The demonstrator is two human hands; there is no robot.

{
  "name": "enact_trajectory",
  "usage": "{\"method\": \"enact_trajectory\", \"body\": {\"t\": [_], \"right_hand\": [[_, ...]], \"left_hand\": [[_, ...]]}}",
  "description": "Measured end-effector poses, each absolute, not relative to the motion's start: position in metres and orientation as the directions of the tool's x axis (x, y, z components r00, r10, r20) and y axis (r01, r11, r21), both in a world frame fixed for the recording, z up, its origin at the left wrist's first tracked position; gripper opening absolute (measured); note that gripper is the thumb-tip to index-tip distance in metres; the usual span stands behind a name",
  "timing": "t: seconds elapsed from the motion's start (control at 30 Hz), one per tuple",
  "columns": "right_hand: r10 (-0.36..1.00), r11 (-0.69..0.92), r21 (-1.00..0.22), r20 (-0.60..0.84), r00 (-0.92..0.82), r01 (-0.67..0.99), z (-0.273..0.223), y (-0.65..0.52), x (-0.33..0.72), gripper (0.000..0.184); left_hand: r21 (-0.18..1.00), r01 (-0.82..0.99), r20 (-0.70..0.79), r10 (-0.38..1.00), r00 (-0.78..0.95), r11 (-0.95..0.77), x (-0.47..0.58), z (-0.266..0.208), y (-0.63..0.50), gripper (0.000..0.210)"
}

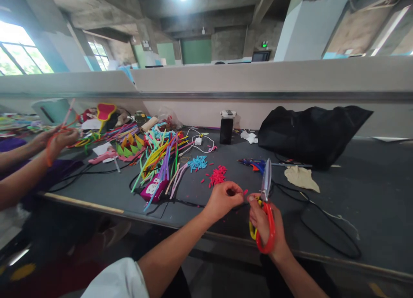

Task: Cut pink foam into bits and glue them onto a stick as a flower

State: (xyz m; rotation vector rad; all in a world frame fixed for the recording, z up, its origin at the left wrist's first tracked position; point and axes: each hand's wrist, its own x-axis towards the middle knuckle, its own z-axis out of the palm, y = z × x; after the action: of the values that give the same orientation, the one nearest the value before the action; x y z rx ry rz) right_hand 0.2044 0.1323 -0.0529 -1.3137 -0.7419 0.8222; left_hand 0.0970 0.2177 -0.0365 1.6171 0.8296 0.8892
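Note:
My left hand (pixel 225 200) is closed in a pinch near the table's front edge. At its fingertips shows a small pink-red piece (pixel 245 192). Close by on the right, my right hand (pixel 269 225) is wrapped round scissors (pixel 266 181) with red and yellow handles, blades pointing up and away. Beyond my left hand lies a pile of small pink-red pieces (pixel 218 175). A pile of blue pieces (pixel 197 162) is just left of it. Further left spreads a bundle of coloured pipe cleaners (pixel 161 153), partly over a purple-pink pouch (pixel 155 188) with a white cartoon face.
A blue glue gun (pixel 256 165) lies behind the scissors. A black bag (pixel 306 134), beige cloth scrap (pixel 301 178) and black cable (pixel 318 222) are on the right. A phone (pixel 226 130) stands against the partition. At left, another person's hands (pixel 61 138) hold orange strands.

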Motion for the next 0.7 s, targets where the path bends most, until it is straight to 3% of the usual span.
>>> {"method": "enact_trajectory", "body": {"t": [0.23, 0.43, 0.7], "right_hand": [[0.865, 0.018, -0.991, -0.051, 0.499, -0.133, -0.05, 0.134, 0.216, 0.045], [0.902, 0.013, -0.993, -0.039, 0.431, -0.117, -0.057, 0.134, 0.211, 0.047], [0.916, 0.02, -0.999, 0.007, 0.401, -0.028, -0.06, 0.131, 0.211, 0.041]], "left_hand": [[0.998, -0.056, 0.043, 0.889, 0.456, -0.02, 0.097, -0.036, 0.217, 0.011], [0.961, 0.106, 0.169, 0.85, 0.5, -0.254, 0.094, -0.037, 0.211, 0.008], [0.821, 0.225, 0.334, 0.761, 0.556, -0.525, 0.09, -0.033, 0.205, 0.004]]}}
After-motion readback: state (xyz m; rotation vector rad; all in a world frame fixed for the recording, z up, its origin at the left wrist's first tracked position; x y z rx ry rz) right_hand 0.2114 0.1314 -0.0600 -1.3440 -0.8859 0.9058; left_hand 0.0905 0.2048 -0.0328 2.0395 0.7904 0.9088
